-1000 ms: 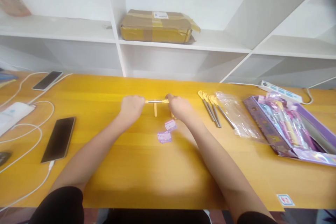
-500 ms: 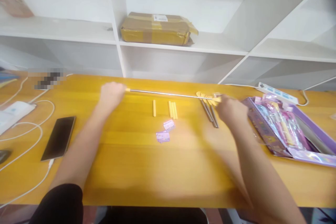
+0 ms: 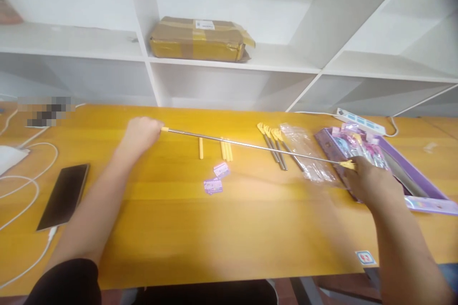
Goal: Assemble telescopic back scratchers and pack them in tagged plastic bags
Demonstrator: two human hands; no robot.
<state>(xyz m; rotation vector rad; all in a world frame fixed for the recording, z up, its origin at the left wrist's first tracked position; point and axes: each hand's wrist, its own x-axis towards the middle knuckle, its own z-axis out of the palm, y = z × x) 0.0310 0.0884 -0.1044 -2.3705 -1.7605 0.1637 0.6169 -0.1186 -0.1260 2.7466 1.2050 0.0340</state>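
Observation:
Stretched between my hands is a telescopic back scratcher (image 3: 250, 146) with a thin metal rod, its length slanting down to the right. My left hand (image 3: 143, 133) is closed around its yellow handle end. At the other end, my right hand (image 3: 374, 183) grips the yellow claw-like head, over the near-left part of the purple box. Below the rod lie several yellow tubes (image 3: 226, 150), one of them apart on the left. Several shorter back scratchers (image 3: 274, 147) with yellow heads rest side by side right of centre. Small purple cards (image 3: 213, 186) lie in front of the tubes.
Clear plastic bags (image 3: 304, 140) lie beside a purple box (image 3: 425, 176) of wrapped items. Behind it is a power strip (image 3: 361, 121). A phone (image 3: 64, 195) with a white cable is at left. A taped carton (image 3: 198, 40) sits on the shelf.
My right hand has moved right and toward me, pulling the back scratcher's rod much longer. My left hand still holds the handle end. The view has shifted slightly right, and plastic bags now show.

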